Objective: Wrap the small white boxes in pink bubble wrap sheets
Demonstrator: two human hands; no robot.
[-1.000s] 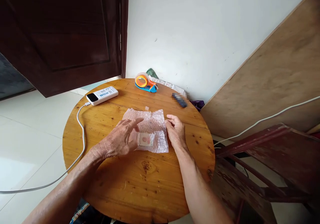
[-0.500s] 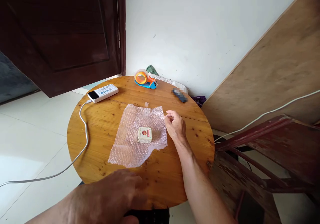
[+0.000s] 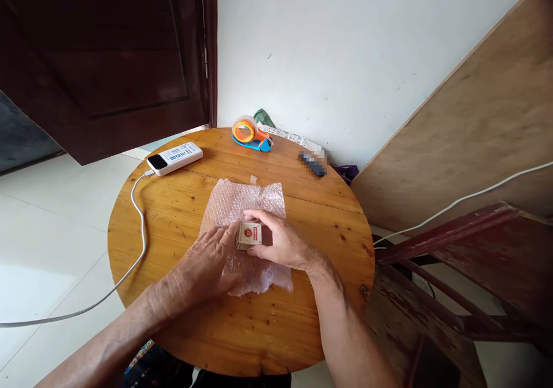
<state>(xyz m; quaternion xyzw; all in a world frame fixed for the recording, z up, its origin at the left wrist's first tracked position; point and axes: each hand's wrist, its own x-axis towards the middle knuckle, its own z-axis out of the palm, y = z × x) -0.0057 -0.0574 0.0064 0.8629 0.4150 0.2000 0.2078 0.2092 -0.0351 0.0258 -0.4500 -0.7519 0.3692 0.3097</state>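
Note:
A small cream box (image 3: 249, 235) with a red label sits on a sheet of bubble wrap (image 3: 224, 198). Around the box's right part curves my right hand (image 3: 283, 241), fingers along the far side and thumb at the near edge. My left hand (image 3: 207, 258) lies over the wrap's left part with its fingers stretched out. Those fingertips come up to the box's left side; whether they press on it I cannot tell. Much of the wrap's left edge is hidden under this hand.
The round wooden table (image 3: 147, 209) carries an orange and blue tape dispenser (image 3: 252, 134) at the back. A white device (image 3: 175, 158) with a cable (image 3: 143, 226) is at the left. A dark blurred object (image 3: 313, 164) lies back right, near the wall (image 3: 328, 53).
My left hand has come up from the table's front edge onto the wrap beside the box. My right hand has moved left from the wrap's right edge to the box.

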